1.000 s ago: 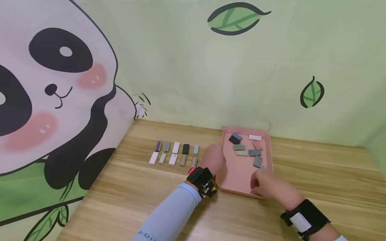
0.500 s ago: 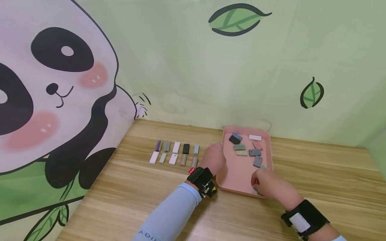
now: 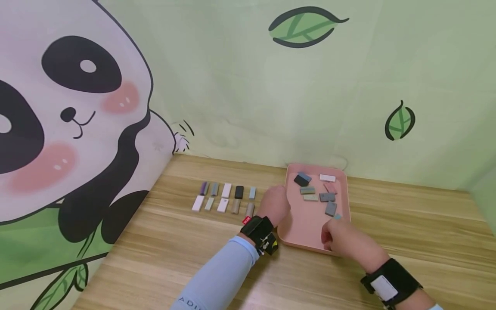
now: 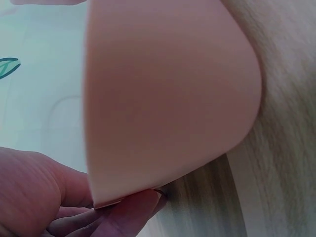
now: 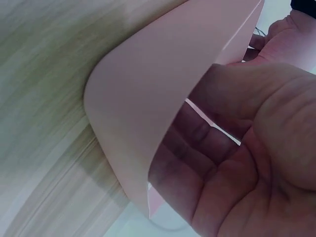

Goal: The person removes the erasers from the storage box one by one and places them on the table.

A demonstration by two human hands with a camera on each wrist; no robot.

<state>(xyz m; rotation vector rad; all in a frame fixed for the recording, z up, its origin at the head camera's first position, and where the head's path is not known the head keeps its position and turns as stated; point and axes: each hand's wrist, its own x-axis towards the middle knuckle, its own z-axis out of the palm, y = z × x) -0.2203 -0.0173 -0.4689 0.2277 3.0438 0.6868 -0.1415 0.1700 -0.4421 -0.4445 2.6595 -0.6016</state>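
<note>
1. As we look down from the head view, our left hand (image 3: 274, 203) sits at the left rim of the pink tray (image 3: 302, 228), fingers curled over the edge; the left wrist view shows a fingertip under the tray's outer wall, so it grips the rim, likely to steady it.
2. Our right hand (image 3: 342, 239) is at the tray's near right corner, thumb inside and fingers below per the right wrist view (image 5: 237, 148), so it pinches the rim. We cannot tell if it also holds a tile.
3. Tray rests on the wooden table (image 3: 407, 228), near the back wall, right of centre.
4. Inside it, loose tiles lie jumbled: black tile (image 3: 300, 180), white tile (image 3: 327, 177), grey tile (image 3: 327, 196), a few others.
5. Left of the tray, just beside our left hand, two tidy rows of tiles (image 3: 224, 197) lie flat on the table, apart from each other, seemingly sorted out of the pile.
</note>
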